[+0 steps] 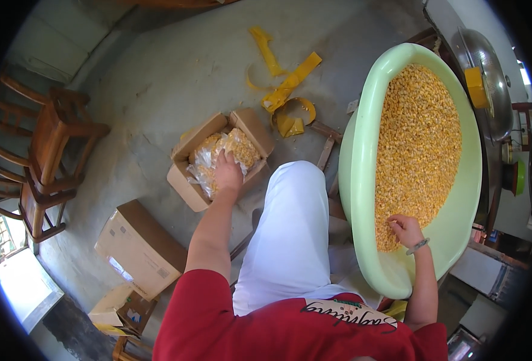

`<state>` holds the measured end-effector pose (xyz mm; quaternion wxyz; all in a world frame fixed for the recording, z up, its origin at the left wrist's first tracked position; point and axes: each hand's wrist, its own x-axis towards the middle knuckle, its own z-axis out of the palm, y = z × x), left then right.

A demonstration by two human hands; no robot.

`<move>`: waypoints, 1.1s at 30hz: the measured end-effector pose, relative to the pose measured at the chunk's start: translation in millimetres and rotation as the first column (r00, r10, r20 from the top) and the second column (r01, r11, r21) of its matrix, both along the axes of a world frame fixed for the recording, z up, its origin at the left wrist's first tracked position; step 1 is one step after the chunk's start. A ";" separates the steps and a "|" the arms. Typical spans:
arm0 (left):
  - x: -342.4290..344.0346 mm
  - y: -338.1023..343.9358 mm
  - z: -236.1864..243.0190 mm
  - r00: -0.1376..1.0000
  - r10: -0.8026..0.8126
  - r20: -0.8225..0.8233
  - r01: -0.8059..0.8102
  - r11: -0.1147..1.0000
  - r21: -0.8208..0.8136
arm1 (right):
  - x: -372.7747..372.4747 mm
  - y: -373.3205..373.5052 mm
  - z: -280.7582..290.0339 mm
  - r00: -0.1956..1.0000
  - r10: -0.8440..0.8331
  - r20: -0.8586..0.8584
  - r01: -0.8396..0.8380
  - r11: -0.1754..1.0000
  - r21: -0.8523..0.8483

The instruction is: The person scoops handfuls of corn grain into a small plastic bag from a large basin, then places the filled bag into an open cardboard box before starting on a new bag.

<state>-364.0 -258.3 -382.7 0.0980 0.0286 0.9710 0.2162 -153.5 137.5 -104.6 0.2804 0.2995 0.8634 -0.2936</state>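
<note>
My left hand (pixel 228 172) reaches into an open cardboard box (pixel 186 191) on the floor. Its fingers are stretched out and rest on a clear plastic bag (pixel 204 161) with yellow corn kernels in it. On my right stands a big pale green oval tub (pixel 362 180) holding a deep heap of loose corn kernels (pixel 419 138). At the heap's near end, my right hand (pixel 405 231), with a bracelet at the wrist, has its fingers bent together just over the kernels. Anything between those fingertips is too small to make out.
Crumpled yellow tape strips (pixel 290 84) lie on the floor ahead. Wooden chairs (pixel 52 144) stand at the left. A closed carton (pixel 139 246) and a smaller open box (pixel 121 310) are at the near left. A metal pan (pixel 488 78) is beyond the tub.
</note>
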 end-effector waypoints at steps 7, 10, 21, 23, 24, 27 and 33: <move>-23.0 11.5 -37.8 0.947 -0.051 0.316 0.096 0.987 -0.129 | -9.0 -9.5 7.6 0.995 -0.030 0.098 0.032 0.999 -0.022; -46.8 8.6 -50.0 0.897 -0.114 0.428 0.174 0.979 -0.104 | -2.9 -1.9 1.0 0.997 -0.054 0.049 0.057 0.997 -0.053; 17.1 4.9 -7.3 0.974 -0.219 0.054 0.220 0.976 -0.012 | -2.5 -2.1 1.6 0.998 -0.022 0.064 0.024 0.999 -0.038; 27.5 0.2 -16.7 0.963 -0.202 0.181 0.198 0.979 0.038 | -2.7 -4.6 2.1 0.998 0.005 0.070 -0.002 0.999 -0.040; 31.4 -1.5 -26.0 0.958 -0.178 0.226 0.172 0.984 0.045 | -4.4 -5.5 3.0 0.997 0.007 0.071 -0.004 0.999 -0.043; 32.5 -3.5 -44.8 0.917 -0.097 0.387 0.033 0.985 0.170 | -3.9 -5.4 2.3 0.998 -0.022 0.061 0.025 0.999 -0.048; 10.0 15.0 -27.6 0.792 -0.131 0.596 0.089 0.991 0.101 | -0.5 -1.4 -1.7 0.995 -0.062 0.072 0.066 0.996 -0.062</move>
